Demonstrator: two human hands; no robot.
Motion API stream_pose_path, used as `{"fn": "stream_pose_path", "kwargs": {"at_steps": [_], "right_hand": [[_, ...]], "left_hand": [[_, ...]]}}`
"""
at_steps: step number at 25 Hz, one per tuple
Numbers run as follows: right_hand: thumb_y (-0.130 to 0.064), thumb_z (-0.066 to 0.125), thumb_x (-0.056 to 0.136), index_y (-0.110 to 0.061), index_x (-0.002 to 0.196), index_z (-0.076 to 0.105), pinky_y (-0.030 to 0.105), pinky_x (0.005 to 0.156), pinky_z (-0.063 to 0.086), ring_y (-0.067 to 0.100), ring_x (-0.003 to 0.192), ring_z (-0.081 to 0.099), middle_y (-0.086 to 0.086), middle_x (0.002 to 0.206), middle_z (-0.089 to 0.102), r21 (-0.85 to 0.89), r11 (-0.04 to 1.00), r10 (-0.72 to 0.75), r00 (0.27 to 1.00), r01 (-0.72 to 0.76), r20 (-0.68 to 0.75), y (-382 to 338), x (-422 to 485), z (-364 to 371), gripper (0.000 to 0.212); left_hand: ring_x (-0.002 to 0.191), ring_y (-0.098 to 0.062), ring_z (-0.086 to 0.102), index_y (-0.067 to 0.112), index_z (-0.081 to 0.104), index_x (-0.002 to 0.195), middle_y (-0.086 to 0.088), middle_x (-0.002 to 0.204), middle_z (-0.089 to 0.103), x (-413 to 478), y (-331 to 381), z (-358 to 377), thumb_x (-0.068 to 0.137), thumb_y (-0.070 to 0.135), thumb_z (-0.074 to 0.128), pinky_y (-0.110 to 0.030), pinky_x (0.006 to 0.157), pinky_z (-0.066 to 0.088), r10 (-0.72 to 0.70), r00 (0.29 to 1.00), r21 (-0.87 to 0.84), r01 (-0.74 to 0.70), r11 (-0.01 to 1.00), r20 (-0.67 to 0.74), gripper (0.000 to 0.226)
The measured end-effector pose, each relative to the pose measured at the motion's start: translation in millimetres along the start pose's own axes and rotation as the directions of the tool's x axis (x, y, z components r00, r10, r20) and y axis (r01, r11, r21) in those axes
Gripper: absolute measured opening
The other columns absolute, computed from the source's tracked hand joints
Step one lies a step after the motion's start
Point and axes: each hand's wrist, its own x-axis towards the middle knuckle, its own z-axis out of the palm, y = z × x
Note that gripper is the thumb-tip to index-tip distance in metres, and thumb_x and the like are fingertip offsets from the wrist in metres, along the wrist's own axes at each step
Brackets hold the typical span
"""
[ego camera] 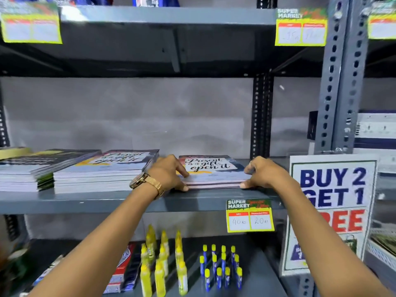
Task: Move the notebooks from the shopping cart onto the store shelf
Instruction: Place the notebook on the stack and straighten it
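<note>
Notebooks [211, 174] are lying in a low stack near the shelf [107, 201] front edge, the left hand [169, 173] and right hand [260, 173] each holding a clamped grip on one side; a crooked push is risking the taller neighbouring stack [102, 171].

Both hands [169, 173] [260, 174] grip a small notebook stack [212, 170] on the shelf [85, 201].

Notebooks [212, 173] stacked flat on shelf [107, 201]
</note>
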Motion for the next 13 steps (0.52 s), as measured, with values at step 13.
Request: {"fn": "stream_pose_path", "kwargs": {"at_steps": [13], "right_hand": [[-0.017,0.09,0.06,-0.012,0.111,0.072,0.027,0.094,0.045,0.026,0.115,0.061,0.01,0.127,0.064,0.093,0.991,0.1,0.991,-0.091,-0.086,1,3,-4,0.054]], "left_hand": [[0.108,-0.027,0.062,0.022,0.077,0.099,-0.007,0.109,0.073,-1,-12,10,0.055,0.025,0.092,-0.034,0.091,0.05,-0.047,0.98,0.032,0.054,0.998,-0.193,0.046]]}}
